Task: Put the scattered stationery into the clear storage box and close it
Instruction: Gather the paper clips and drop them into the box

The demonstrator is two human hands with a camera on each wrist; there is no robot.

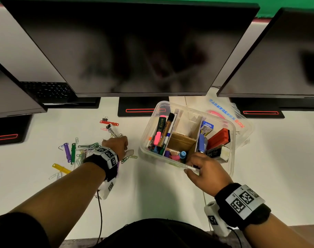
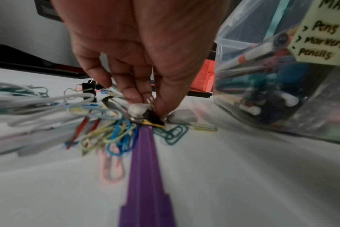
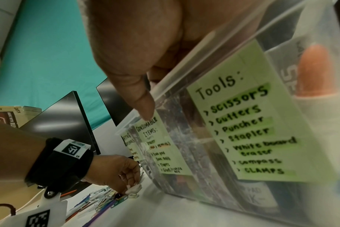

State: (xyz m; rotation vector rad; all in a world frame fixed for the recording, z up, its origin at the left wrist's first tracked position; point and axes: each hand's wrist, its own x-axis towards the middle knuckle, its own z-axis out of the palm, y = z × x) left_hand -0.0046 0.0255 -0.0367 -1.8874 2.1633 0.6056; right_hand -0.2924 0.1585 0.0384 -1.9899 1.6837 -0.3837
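The clear storage box (image 1: 232, 151) stands open right of centre, its compartments filled with markers, erasers, a stapler and a red board eraser. My right hand (image 1: 193, 167) grips its near rim, thumb (image 3: 144, 104) outside on the wall (image 3: 184, 107). To the left lie several coloured paper clips (image 1: 86, 149), with purple (image 1: 67, 152), green (image 1: 73, 153), yellow (image 1: 61, 168) and red (image 1: 108, 122) fastener strips. My left hand (image 1: 124, 149) reaches down at the pile's right edge. Its fingertips (image 2: 152, 106) pinch a small black binder clip (image 2: 154, 119) between two white erasers (image 2: 138, 109).
The box's lid (image 1: 242, 122) lies behind and to the right of the box. Three dark monitors hang over the back of the white desk, their black bases (image 1: 134, 106) standing just behind the stationery. A metal tool (image 1: 114, 133) lies beside the red strip.
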